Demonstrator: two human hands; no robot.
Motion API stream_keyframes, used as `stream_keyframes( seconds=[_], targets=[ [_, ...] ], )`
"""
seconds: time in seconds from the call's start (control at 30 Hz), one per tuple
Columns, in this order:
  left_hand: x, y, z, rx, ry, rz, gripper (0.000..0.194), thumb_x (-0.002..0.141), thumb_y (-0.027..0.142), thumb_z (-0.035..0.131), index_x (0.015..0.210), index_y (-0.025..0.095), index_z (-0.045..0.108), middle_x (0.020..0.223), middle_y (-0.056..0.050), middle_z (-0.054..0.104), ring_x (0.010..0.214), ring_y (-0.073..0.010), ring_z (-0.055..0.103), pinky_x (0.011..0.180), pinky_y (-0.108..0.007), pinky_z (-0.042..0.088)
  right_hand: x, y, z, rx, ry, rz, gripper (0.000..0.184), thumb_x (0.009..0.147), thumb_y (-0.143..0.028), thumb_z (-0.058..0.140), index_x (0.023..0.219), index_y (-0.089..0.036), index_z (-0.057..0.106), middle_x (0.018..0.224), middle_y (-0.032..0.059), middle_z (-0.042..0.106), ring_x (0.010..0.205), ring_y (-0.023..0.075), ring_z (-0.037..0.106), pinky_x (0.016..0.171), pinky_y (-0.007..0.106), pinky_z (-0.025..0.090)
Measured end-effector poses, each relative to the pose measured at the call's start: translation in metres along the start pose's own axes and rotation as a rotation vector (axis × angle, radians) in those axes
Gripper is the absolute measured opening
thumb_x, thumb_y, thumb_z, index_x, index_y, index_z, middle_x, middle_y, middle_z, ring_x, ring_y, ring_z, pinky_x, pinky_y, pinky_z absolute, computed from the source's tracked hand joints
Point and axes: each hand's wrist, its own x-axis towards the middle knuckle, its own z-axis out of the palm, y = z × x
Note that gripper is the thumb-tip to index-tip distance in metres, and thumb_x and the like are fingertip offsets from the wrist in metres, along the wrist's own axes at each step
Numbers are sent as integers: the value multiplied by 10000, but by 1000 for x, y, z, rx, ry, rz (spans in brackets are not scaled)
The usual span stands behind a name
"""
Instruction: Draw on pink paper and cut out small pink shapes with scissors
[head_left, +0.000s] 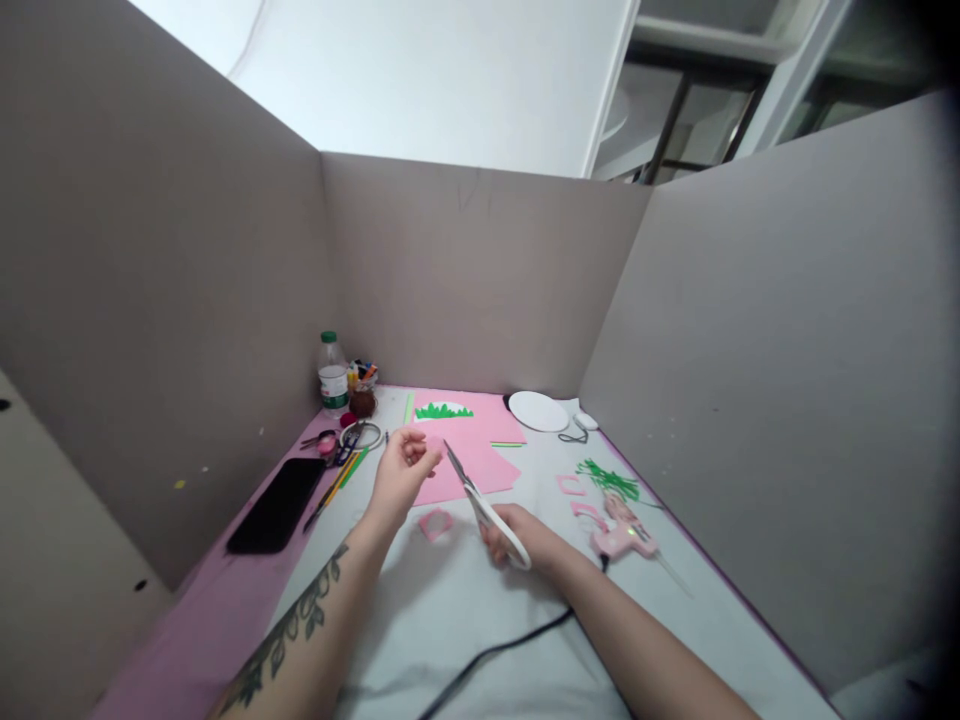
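My left hand (403,468) is closed, pinching a small pink paper piece (434,445) between thumb and fingers. The piece blends with the pink sheets behind it, so its outline is hard to make out. White-handled scissors (480,500) are in my right hand (517,535), its fingers through the handles. Their blades point up and left, look nearly together, and have their tips close beside the pink piece; I cannot tell whether they touch it. Below the hands lies a pink paper offcut (436,524) with a hole in its middle. Pink sheets (472,470) lie behind.
A black phone (277,505), pencils (341,485) and a bottle (332,380) are at left. Green cutouts (444,411) and a white disc (538,411) lie at the back. Green strips (609,480) and a pink glue gun (622,538) sit right; a black cord (495,650) crosses the front.
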Motion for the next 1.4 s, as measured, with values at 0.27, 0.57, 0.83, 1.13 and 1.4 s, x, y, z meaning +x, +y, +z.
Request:
stream_keyframes(
  seconds=[0.27, 0.57, 0.83, 1.13, 1.4],
  targets=[
    [-2, 0, 1, 18, -53, -3, 337, 657, 263, 683, 884, 191, 445, 568, 94, 480, 508, -84, 531, 541, -205, 414, 0, -2, 2, 30, 0, 3, 165, 472, -138, 510, 636, -149, 523, 516, -48, 492, 439, 76, 458, 429, 186, 370],
    [-2, 4, 2, -17, -37, -34, 338, 648, 268, 676, 875, 187, 440, 572, 97, 475, 482, -80, 519, 532, -216, 422, -3, -7, 3, 22, 0, 6, 124, 501, -160, 523, 624, -148, 512, 506, -49, 483, 424, 69, 445, 418, 180, 358],
    [0, -1, -1, -17, -25, -18, 330, 654, 272, 665, 892, 190, 451, 606, 77, 519, 532, -89, 532, 563, -227, 458, -4, -8, 4, 29, 6, 11, 120, 489, -166, 512, 608, -152, 509, 488, -56, 478, 417, 65, 434, 412, 179, 356],
    [-1, 3, 0, 0, 3, -10, 312, 657, 263, 648, 888, 189, 452, 606, 68, 533, 548, -94, 530, 550, -224, 467, -5, -7, 3, 14, 4, 23, 93, 511, -168, 515, 602, -152, 511, 473, -50, 490, 417, 71, 448, 412, 179, 361],
    [0, 3, -2, 13, -25, 16, 284, 695, 241, 632, 899, 183, 442, 604, 72, 518, 533, -81, 513, 552, -211, 450, -3, -3, 3, 30, -2, 24, 110, 513, -155, 529, 621, -148, 513, 490, -48, 500, 417, 73, 459, 417, 184, 378]
  ],
)
